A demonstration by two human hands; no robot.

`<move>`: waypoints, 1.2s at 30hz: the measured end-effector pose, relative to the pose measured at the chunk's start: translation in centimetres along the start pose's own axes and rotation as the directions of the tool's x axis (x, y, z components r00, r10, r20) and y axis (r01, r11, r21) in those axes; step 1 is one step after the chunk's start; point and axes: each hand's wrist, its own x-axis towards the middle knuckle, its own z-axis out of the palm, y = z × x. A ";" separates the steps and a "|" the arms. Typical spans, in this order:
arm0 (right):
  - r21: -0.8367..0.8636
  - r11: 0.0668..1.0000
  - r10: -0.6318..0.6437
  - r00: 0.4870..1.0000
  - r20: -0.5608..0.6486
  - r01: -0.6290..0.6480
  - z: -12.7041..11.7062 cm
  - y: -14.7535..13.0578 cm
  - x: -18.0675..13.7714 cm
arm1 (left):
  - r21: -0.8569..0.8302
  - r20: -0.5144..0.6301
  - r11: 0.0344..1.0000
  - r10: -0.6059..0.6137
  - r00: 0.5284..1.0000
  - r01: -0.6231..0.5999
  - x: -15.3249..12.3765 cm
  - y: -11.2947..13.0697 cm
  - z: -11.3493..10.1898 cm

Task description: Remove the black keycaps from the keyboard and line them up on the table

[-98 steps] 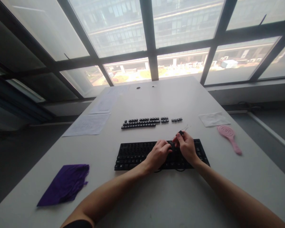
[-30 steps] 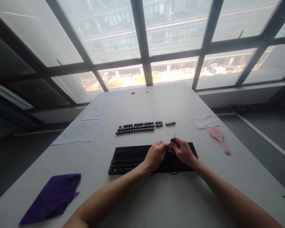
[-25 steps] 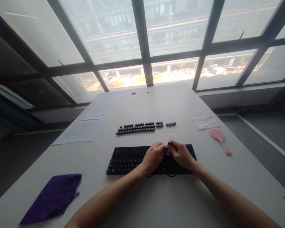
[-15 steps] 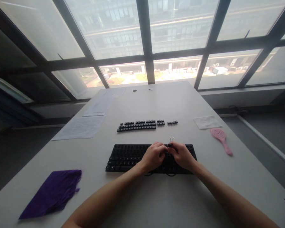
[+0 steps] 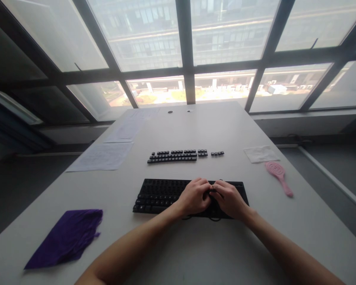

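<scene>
Both hands huddled over the keyboard (image 5: 157, 194), mid-frame

Left hand (image 5: 194, 196) and right hand (image 5: 230, 199) are curled shut with tips meeting; can't tell what's pinched. I'd plant the wrists and move straight, no twisting. Purple cloth (image 5: 67, 237) lower left, papers (image 5: 102, 156), loose keycaps (image 5: 172, 157), pink brush (image 5: 279, 177) on a white table (image 5: 195, 126). Big windows.

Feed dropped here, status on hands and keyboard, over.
Left hand and right hand curled on keyboard, fingertips meeting; grip hidden. Loose keycaps in rows beyond, apart from hands.
</scene>
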 end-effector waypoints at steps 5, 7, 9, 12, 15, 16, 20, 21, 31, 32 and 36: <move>-0.016 0.999 -0.051 0.999 -0.005 0.051 0.0 0.1 -0.4 | -0.024 0.013 0.999 0.028 1.000 -0.028 0.0 -0.1 0.1; 0.084 0.996 -0.008 0.999 -0.035 0.011 -0.1 0.1 -0.3 | -0.035 0.012 0.999 0.025 1.000 -0.024 0.0 -0.4 0.3; 0.190 0.981 0.056 0.996 -0.070 -0.042 -0.2 0.2 -0.2 | -0.047 0.014 0.999 0.017 1.000 -0.016 0.0 -0.6 0.6; 0.272 0.958 0.124 0.987 -0.098 -0.093 -0.2 0.4 0.0 | -0.059 0.020 0.998 0.016 1.000 -0.015 0.0 -0.7 0.8; 0.328 0.934 0.195 0.971 -0.138 -0.141 -0.3 0.7 0.0 | -0.078 -0.019 0.997 0.011 1.000 -0.012 0.0 -0.6 0.9; 0.344 0.925 0.223 0.962 -0.159 -0.158 -0.3 0.7 0.0 | -0.088 -0.038 0.996 0.009 0.999 -0.012 0.0 -0.6 0.9; 0.359 0.914 0.271 0.941 -0.202 -0.186 -0.4 0.8 -0.1 | -0.127 -0.089 0.992 0.010 0.996 -0.022 -0.1 -0.7 0.9; 0.357 0.914 0.276 0.939 -0.205 -0.191 -0.4 0.7 -0.1 | -0.139 -0.101 0.990 0.004 0.995 -0.018 -0.1 -0.8 0.9; 0.449 0.846 0.387 0.911 -0.144 -0.288 -0.2 0.3 0.4 | 0.052 -0.096 0.990 0.134 0.986 -0.129 -0.4 -0.6 0.9; 0.478 0.829 0.394 0.910 -0.130 -0.291 -0.2 0.3 0.4 | 0.070 -0.108 0.989 0.140 0.984 -0.133 -0.4 -0.6 1.0; 0.521 0.801 0.409 0.905 -0.116 -0.295 -0.2 0.5 0.4 | 0.011 -0.188 0.988 0.154 0.970 -0.154 -0.5 -0.4 0.8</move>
